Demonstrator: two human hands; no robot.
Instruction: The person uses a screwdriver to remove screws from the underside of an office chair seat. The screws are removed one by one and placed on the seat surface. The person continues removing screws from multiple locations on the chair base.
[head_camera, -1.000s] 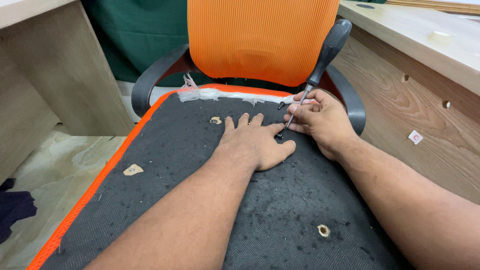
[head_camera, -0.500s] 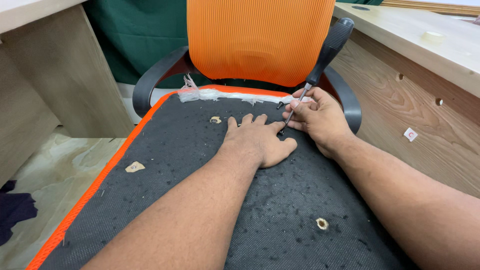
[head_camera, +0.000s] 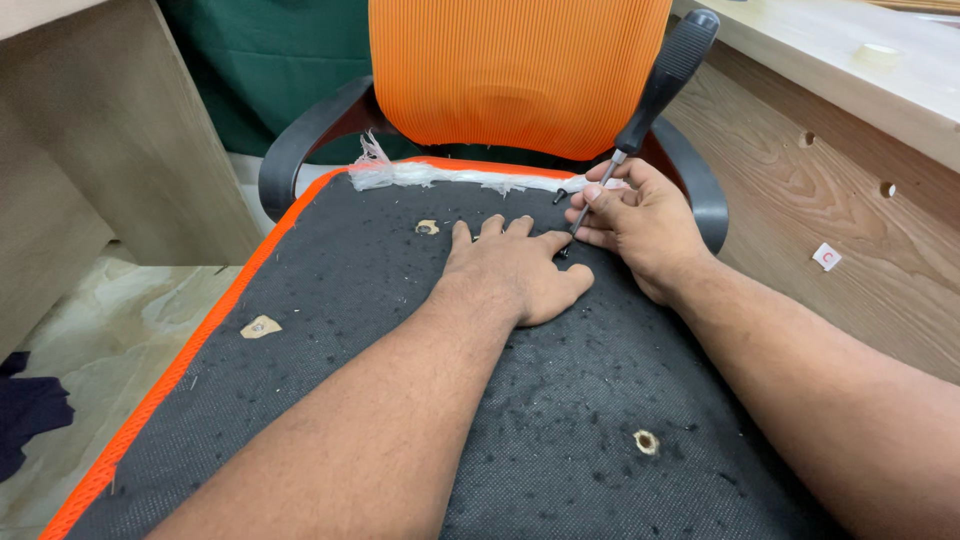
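— Where's the grip?

— My right hand (head_camera: 640, 225) pinches the screwdriver (head_camera: 648, 100) shaft low; its handle leans up and away from the seat underside (head_camera: 560, 400).

— And the tip?

— On a small dark screw (head_camera: 563, 254), beside my left hand (head_camera: 515, 275), flat with fingers spread.

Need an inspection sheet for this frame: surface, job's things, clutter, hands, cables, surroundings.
Surface: black fabric seat underside, speckled with debris, torn holes.
Job's things: screwdriver, black handle, tip down at a small black screw.
Clutter: frayed white plastic along the seat edge; loose dark screw.
Hands: left hand flat on the fabric; right hand pinching the screwdriver shaft.
Cables: nothing seen.
Surroundings: orange mesh backrest, wooden desks, dark cloth on the floor.
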